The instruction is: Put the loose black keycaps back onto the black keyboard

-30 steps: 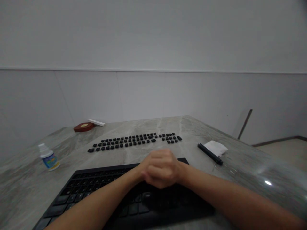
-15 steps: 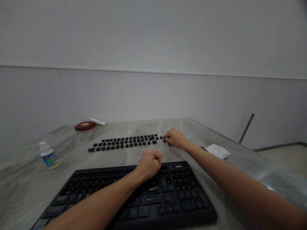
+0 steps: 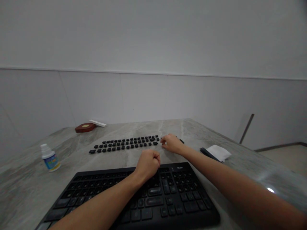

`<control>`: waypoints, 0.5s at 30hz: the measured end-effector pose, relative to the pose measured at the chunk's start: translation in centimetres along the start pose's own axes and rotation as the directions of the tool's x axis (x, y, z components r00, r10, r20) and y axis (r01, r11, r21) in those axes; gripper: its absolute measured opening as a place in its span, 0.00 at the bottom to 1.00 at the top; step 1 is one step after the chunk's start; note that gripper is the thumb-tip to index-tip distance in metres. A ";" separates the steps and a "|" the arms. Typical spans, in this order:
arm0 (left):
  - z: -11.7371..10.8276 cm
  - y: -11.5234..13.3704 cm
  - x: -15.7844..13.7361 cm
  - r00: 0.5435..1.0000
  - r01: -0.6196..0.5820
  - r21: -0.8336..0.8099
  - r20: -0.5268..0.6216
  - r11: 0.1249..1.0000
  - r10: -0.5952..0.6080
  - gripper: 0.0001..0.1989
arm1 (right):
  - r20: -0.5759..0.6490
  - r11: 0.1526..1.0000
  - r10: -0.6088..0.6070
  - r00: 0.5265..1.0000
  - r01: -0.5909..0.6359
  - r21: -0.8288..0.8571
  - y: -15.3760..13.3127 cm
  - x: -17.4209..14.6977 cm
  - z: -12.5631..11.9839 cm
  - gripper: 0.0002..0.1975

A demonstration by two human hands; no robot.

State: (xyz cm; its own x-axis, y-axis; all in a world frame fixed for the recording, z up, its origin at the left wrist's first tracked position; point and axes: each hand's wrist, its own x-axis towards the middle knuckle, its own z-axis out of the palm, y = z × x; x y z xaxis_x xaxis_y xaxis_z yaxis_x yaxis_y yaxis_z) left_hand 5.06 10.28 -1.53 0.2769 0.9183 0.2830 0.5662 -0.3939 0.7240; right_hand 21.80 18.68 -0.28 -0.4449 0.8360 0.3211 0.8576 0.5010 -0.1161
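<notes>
My left hand (image 3: 148,163) is closed in a fist over the back edge of a black keyboard (image 3: 175,207); whatever it may hold is hidden. Much of the keyboard has bare sockets where keycaps are off, though several caps are still on at the near and right parts. Beyond it, loose black keycaps (image 3: 123,147) lie in three rows on the table. My right hand (image 3: 170,143) rests low at the right end of these rows, fingers bent together and pointing down. It hides some keycaps, and I cannot make out what is between its fingertips.
On the grey marbled table (image 3: 72,153) stands a white bottle with a blue label (image 3: 51,159) at left. A brown box (image 3: 85,127) and a white strip (image 3: 98,123) lie near the wall. A white cloth (image 3: 219,152) and a dark slim tool (image 3: 209,154) lie to the right.
My right hand has shifted slightly left and nearer, uncovering a dark piece behind it and more of the slim tool. My left hand stays in nearly the same place.
</notes>
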 end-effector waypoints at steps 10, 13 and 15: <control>-0.3 1.2 -0.8 0.996 -0.072 -0.046 0.047 0.996 0.074 0.12 | -0.338 0.871 -0.208 0.918 0.332 0.363 -2.5 -11.8 -2.0 0.21; 0.0 1.7 -1.3 0.974 -0.143 -0.200 0.143 0.969 0.174 0.11 | -0.424 0.860 -0.269 0.865 0.414 0.299 -2.5 -12.5 -2.1 0.21; 0.2 1.9 -1.4 0.965 -0.137 -0.278 0.179 0.951 0.191 0.09 | -0.476 0.854 -0.270 0.837 0.437 0.283 -2.7 -12.2 -2.2 0.23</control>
State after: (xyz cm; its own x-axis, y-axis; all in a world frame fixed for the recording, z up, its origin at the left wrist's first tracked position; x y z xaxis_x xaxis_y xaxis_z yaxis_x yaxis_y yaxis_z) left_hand 5.89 8.23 -0.69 0.5143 0.8038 0.2990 0.2849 -0.4889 0.8245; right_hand 25.52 6.61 -1.80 -0.4813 0.4575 0.7477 0.4644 0.8565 -0.2251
